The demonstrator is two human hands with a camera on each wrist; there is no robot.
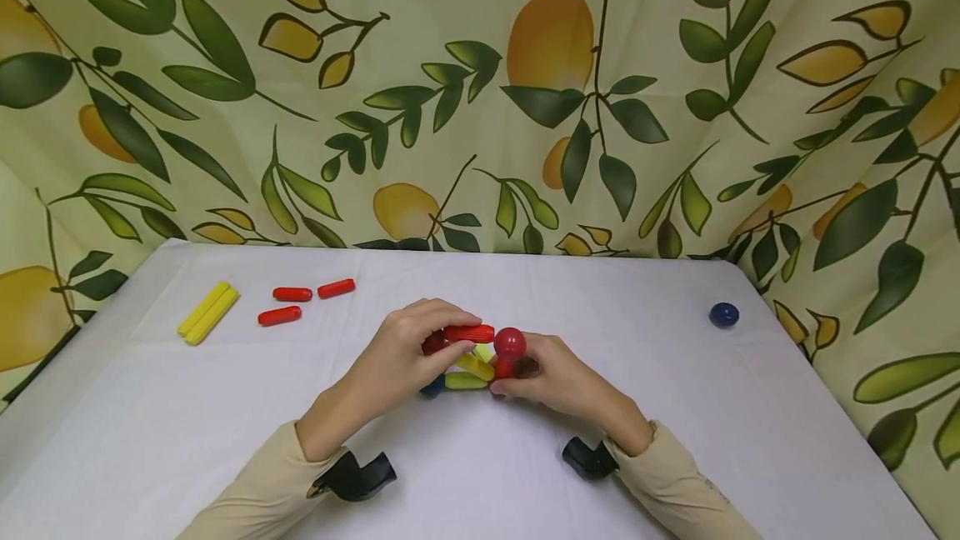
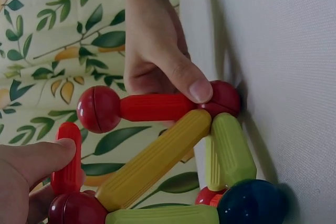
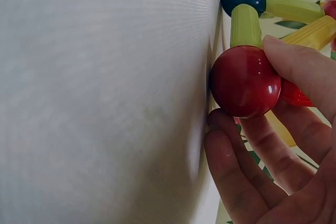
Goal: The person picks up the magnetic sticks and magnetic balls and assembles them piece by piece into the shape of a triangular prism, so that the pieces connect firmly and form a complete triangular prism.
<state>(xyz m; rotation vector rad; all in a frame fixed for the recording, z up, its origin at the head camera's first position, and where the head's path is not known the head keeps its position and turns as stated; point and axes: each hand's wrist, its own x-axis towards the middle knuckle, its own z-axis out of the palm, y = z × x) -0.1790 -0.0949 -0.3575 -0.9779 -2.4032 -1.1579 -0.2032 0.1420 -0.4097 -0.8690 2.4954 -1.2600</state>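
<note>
In L hand point(image 1: 408, 344), narrow pinch w/ red rod point(image 1: 469, 333)

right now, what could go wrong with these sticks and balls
The red stick in the left hand doesn't look joined to the upper red ball, so it might knock that ball loose. If the right hand slips from the lower red ball, the yellow stick meeting it may come away. A bump could roll the lone blue ball.

No lettering (nor any number) can be read.
</note>
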